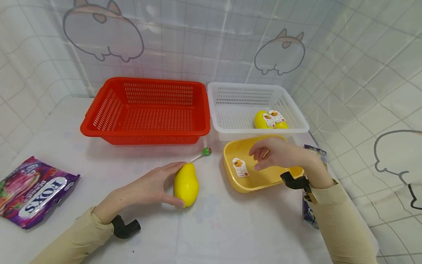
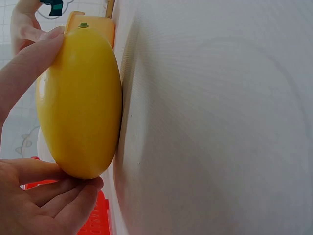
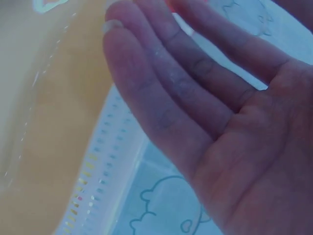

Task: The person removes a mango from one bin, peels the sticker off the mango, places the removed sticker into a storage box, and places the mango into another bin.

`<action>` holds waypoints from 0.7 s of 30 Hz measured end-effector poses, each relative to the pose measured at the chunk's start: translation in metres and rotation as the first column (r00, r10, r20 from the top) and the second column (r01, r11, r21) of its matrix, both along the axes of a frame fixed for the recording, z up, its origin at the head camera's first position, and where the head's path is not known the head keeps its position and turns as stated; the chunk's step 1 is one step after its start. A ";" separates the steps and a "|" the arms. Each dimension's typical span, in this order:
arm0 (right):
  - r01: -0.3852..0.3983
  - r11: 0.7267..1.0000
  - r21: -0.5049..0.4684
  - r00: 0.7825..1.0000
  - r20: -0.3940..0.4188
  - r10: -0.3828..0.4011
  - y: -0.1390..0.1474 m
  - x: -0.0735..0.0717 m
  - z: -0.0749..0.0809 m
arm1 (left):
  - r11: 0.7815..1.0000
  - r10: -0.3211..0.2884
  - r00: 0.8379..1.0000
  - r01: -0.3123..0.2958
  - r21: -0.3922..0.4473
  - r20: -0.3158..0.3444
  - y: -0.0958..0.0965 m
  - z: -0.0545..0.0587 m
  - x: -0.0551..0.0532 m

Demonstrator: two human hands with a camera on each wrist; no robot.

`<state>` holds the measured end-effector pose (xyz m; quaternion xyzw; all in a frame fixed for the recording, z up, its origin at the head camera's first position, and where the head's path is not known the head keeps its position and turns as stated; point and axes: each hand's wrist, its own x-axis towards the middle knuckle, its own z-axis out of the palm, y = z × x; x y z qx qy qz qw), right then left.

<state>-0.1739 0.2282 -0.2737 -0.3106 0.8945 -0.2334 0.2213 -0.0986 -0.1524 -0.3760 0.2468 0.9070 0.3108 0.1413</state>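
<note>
My left hand (image 1: 148, 185) grips a smooth yellow mango (image 1: 186, 185) that lies on the table. The thumb is at its near end and the fingers are at its far end. In the left wrist view the mango (image 2: 83, 103) shows a small green stem spot at one end. My right hand (image 1: 280, 152) hovers over a yellow plastic basin (image 1: 230, 179), its fingers relaxed and holding nothing. A white sticker (image 1: 240, 167) with a mango picture lies inside the basin. The right wrist view shows the bare palm and fingers (image 3: 166, 98).
Behind stand a red basket (image 1: 148, 139) and a white basket (image 1: 260, 131) holding yellow mangoes (image 1: 262, 119) with stickers. A green-wrapped lollipop (image 1: 206, 151) lies beyond the left hand. A purple Fox's bag (image 1: 36, 192) is far left; a dark blue packet (image 1: 308, 211) lies under the right forearm.
</note>
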 end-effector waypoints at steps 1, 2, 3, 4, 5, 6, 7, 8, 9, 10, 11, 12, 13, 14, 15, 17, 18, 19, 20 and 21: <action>0.006 1.000 -0.010 1.000 -0.008 -0.006 0.000 0.002 0.000 | 1.000 0.002 1.000 -0.002 0.000 0.000 0.000 0.000 0.000; 0.007 1.000 -0.023 1.000 -0.019 -0.007 -0.001 0.004 0.000 | 1.000 0.003 1.000 -0.003 -0.001 0.000 0.000 0.000 0.000; 0.006 0.999 -0.039 1.000 -0.030 -0.007 -0.001 0.005 -0.001 | 1.000 0.007 1.000 -0.007 -0.002 0.002 0.000 0.000 0.000; 0.006 0.999 -0.051 0.999 -0.039 -0.008 -0.001 0.007 -0.002 | 1.000 0.009 1.000 -0.009 -0.004 0.000 0.000 0.000 0.000; 0.012 0.998 -0.060 0.999 -0.048 -0.015 -0.002 0.008 -0.003 | 1.000 0.011 1.000 -0.011 -0.007 0.000 0.000 0.000 0.000; 0.016 0.998 -0.069 0.998 -0.056 -0.020 -0.003 0.010 -0.003 | 1.000 0.012 1.000 -0.012 -0.007 0.000 0.000 0.000 0.000; 0.021 0.997 -0.075 0.998 -0.062 -0.026 -0.004 0.011 -0.004 | 1.000 0.013 1.000 -0.013 -0.007 0.002 0.000 0.000 0.000; 0.029 0.996 -0.079 0.997 -0.068 -0.035 -0.006 0.012 -0.005 | 1.000 0.013 1.000 -0.013 -0.008 0.004 0.000 0.000 0.000; 0.037 0.996 -0.080 0.996 -0.073 -0.043 -0.008 0.013 -0.006 | 1.000 0.012 1.000 -0.012 -0.008 0.005 0.000 0.000 0.001; 0.048 0.996 -0.080 0.995 -0.079 -0.054 -0.010 0.014 -0.007 | 1.000 0.010 1.000 -0.009 -0.007 0.004 0.000 0.000 0.001; 0.055 0.995 -0.085 0.995 -0.082 -0.062 -0.012 0.016 -0.008 | 1.000 0.009 1.000 -0.009 -0.005 0.005 0.001 0.000 0.001; 0.061 0.994 -0.090 0.994 -0.086 -0.069 -0.015 0.017 -0.009 | 1.000 0.007 1.000 -0.007 -0.003 0.005 0.001 0.000 0.001; 0.071 0.993 -0.097 0.993 -0.087 -0.079 -0.017 0.018 -0.010 | 1.000 0.007 1.000 -0.007 -0.003 0.005 0.001 0.000 0.001; 0.080 0.991 -0.104 0.992 -0.087 -0.089 -0.020 0.019 -0.012 | 1.000 0.006 1.000 -0.006 -0.002 0.004 0.001 0.000 0.001; 0.088 0.990 -0.115 0.992 -0.084 -0.098 -0.023 0.020 -0.013 | 1.000 0.006 1.000 -0.006 -0.001 0.002 0.000 0.000 0.001; 0.108 0.985 -0.133 0.991 -0.069 -0.118 -0.030 0.022 -0.015 | 1.000 0.005 1.000 -0.005 0.001 0.002 0.000 0.000 0.001; 0.118 0.984 -0.137 0.990 -0.062 -0.127 -0.033 0.023 -0.016 | 1.000 0.006 1.000 -0.006 0.003 0.002 0.000 0.000 0.001; 0.127 0.982 -0.141 0.989 -0.054 -0.136 -0.036 0.024 -0.016 | 1.000 0.007 1.000 -0.007 0.002 0.004 0.000 0.000 0.001; 0.134 0.981 -0.143 0.989 -0.046 -0.142 -0.040 0.025 -0.017 | 1.000 0.007 1.000 -0.007 0.002 0.005 0.000 0.000 0.001; 0.142 0.979 -0.146 0.988 -0.037 -0.149 -0.043 0.026 -0.017 | 1.000 0.008 1.000 -0.008 0.000 0.007 0.000 -0.001 0.001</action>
